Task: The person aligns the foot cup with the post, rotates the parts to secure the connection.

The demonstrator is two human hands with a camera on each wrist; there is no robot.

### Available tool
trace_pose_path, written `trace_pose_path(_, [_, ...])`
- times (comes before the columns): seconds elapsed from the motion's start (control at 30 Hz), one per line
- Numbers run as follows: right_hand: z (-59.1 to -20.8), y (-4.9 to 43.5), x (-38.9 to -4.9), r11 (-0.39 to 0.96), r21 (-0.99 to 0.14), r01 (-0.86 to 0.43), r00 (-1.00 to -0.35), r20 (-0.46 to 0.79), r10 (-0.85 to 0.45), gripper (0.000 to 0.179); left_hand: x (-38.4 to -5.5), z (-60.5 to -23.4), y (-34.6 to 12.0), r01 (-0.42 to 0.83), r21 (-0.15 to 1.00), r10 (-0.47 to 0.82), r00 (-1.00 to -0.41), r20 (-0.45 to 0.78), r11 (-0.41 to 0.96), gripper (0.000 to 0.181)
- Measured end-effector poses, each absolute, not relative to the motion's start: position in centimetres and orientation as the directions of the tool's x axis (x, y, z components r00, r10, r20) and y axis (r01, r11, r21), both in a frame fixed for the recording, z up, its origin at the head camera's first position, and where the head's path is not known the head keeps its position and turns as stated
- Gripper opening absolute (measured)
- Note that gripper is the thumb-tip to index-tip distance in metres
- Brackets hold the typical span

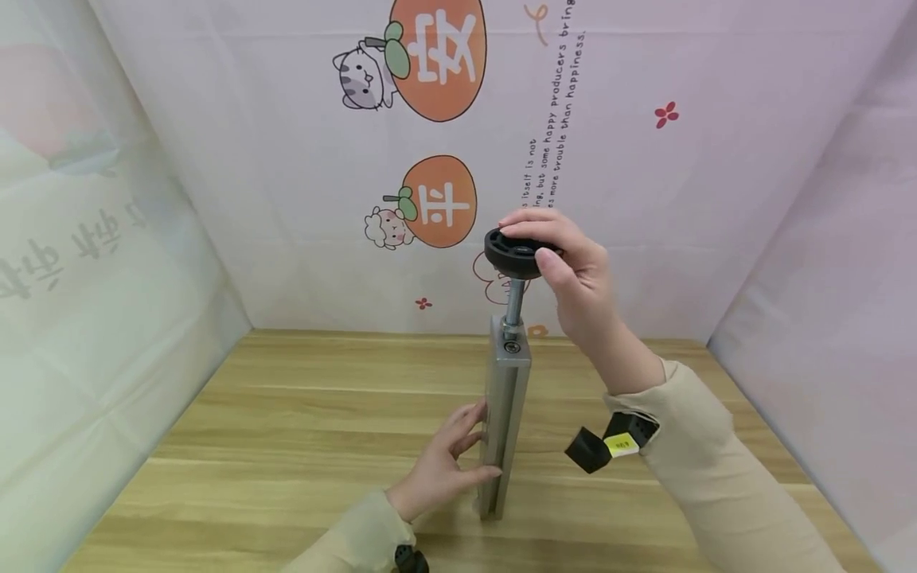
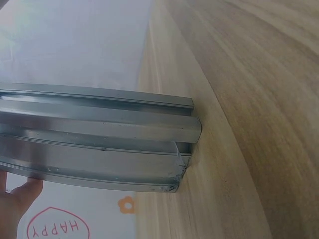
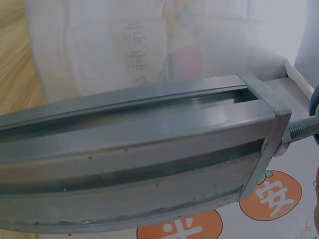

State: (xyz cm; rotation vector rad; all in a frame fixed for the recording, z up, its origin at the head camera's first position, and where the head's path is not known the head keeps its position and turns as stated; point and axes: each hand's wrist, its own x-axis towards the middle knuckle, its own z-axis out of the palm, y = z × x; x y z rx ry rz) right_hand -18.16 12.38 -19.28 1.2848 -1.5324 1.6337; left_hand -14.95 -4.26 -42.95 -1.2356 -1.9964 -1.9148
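Note:
A slotted grey aluminium profile stands upright on the wooden table, its lower end at the tabletop in the left wrist view. A threaded rod with a nut rises from its top plate and carries a round black foot pad. My right hand grips this pad by its rim, thumb at the near side and fingers over the top. Lower down, my left hand holds the profile between thumb and fingers; part of its fingers is hidden behind the metal.
The wooden table spreads around the profile. Behind it hangs a white printed cloth, with more pale cloth at the left and right. A black wrist camera juts from the right sleeve.

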Motion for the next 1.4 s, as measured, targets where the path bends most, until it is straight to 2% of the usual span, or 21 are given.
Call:
trace_pose_path(0.27, [-19.0, 12.4, -17.4, 0.097, -0.267, -0.959, -0.281, 0.941, -0.188, 0.026, -15.2, -43.1, -4.2, 0.619, 0.773, 0.466, -0.647, 0.603, -0.141, 0.089])
trace_pose_path(0.47, [-18.1, 12.7, -17.2, 0.292, -0.095, -0.952, -0.167, 0.958, -0.231, 0.042, -15.4, -43.1, -4.2, 0.641, 0.757, 0.473, -0.633, 0.613, -0.125, 0.088])
trace_pose_path(0.6, [-17.3, 13.1, -17.1, 0.347, -0.009, -0.938, -0.119, 0.947, -0.297, 0.048, -15.5, -43.0, -4.2, 0.645, 0.754, 0.473, -0.63, 0.616, -0.122, 0.087])
trace_pose_path(0.7, [-16.8, 13.2, -16.8, 0.394, 0.028, -0.919, -0.125, 0.926, -0.357, 0.04, -15.5, -43.0, -4.2, 0.639, 0.759, 0.473, -0.636, 0.611, -0.122, 0.088])
trace_pose_path(0.87, [-16.2, 12.8, -15.6, 0.547, 0.088, -0.833, -0.195, 0.878, -0.438, 0.02, -15.4, -43.1, -4.3, 0.635, 0.763, 0.476, -0.638, 0.606, -0.122, 0.088])
trace_pose_path(1.1, [-15.6, 11.7, -14.3, 0.729, 0.145, -0.669, -0.271, 0.866, -0.421, 0.023, -15.2, -42.9, -4.3, 0.615, 0.775, 0.474, -0.645, 0.599, -0.143, 0.088])
trace_pose_path(1.27, [-15.8, 11.9, -14.5, 0.705, 0.112, -0.7, -0.262, 0.878, -0.4, 0.028, -15.3, -42.9, -4.2, 0.62, 0.771, 0.475, -0.641, 0.604, -0.144, 0.09])
trace_pose_path(1.4, [-16.5, 12.3, -15.2, 0.569, -0.057, -0.82, -0.26, 0.923, -0.283, 0.038, -15.3, -43.0, -4.2, 0.651, 0.745, 0.472, -0.617, 0.63, -0.143, 0.092])
